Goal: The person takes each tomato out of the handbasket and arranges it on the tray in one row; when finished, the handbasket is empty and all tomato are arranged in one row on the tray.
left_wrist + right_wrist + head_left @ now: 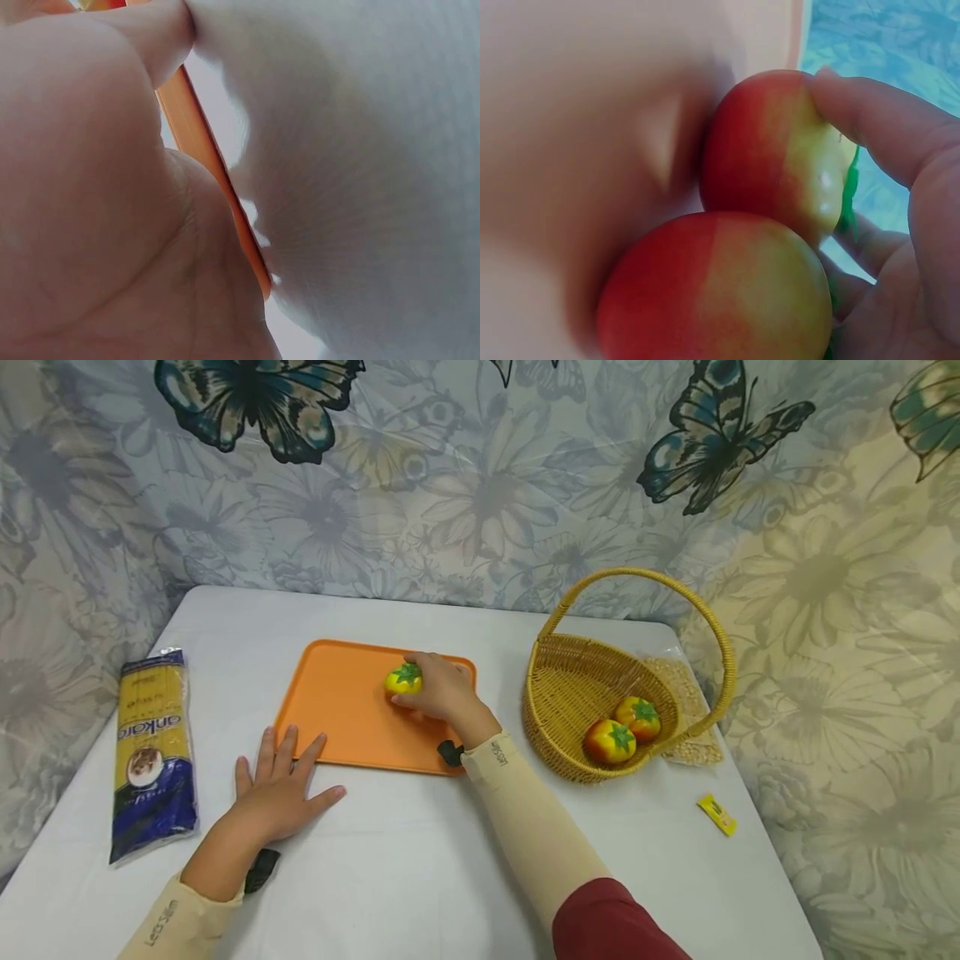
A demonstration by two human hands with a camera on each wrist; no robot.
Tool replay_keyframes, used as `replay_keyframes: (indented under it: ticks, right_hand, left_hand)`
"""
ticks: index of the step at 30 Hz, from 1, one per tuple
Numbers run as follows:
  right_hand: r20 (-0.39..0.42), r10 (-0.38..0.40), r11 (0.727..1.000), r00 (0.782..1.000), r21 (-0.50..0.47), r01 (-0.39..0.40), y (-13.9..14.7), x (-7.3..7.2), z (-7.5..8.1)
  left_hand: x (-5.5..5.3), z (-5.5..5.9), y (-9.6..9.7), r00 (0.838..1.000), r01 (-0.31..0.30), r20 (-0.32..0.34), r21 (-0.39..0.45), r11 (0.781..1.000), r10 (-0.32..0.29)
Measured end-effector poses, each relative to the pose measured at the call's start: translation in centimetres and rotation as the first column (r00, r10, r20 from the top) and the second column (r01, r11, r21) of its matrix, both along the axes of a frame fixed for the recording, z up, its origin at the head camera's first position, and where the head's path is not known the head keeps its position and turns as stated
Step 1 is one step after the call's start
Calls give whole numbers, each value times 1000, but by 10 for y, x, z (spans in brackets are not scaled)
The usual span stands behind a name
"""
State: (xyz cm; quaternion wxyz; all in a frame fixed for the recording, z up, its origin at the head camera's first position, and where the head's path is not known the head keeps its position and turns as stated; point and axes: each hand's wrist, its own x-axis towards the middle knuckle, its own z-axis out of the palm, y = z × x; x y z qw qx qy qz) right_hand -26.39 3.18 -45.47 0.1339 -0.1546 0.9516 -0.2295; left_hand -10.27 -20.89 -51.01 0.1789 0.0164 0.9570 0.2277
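Note:
An orange tray (348,710) lies on the white table, and my right hand (442,689) reaches over its right half. Its thumb and fingers hold a red-and-yellow tomato (401,683) with a green leafy top. Thumb and fingers close around that tomato (769,150) in the right wrist view, where a second tomato (712,292) sits right beside it, nearer the palm. In the head view the second one is hidden under the hand. My left hand (277,797) lies spread at the tray's near left corner, its fingertips over the rim.
To the right stands a wicker basket (555,727) with a tall handle; two more tomatoes (610,742) rest inside. Behind it lies a clear bag of pale pieces (686,693), with a small yellow packet (717,815) nearer. A yellow-and-blue pasta pack (153,752) lies far left.

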Motion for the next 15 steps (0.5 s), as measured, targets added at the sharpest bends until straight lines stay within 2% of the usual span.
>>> replay_keyframes:
  ticks: [5, 15]
  right_hand:
    - [1, 2, 1000, 1000, -8, -2, 5, 1, 1]
    - [44, -13, 998, 999, -59, 16, 15, 0, -2]
  left_hand:
    - [2, 6, 1, 1000, -5, 7, 15, 1000, 5]
    - [0, -3, -2, 1000, 9, 0, 19, 1000, -9]
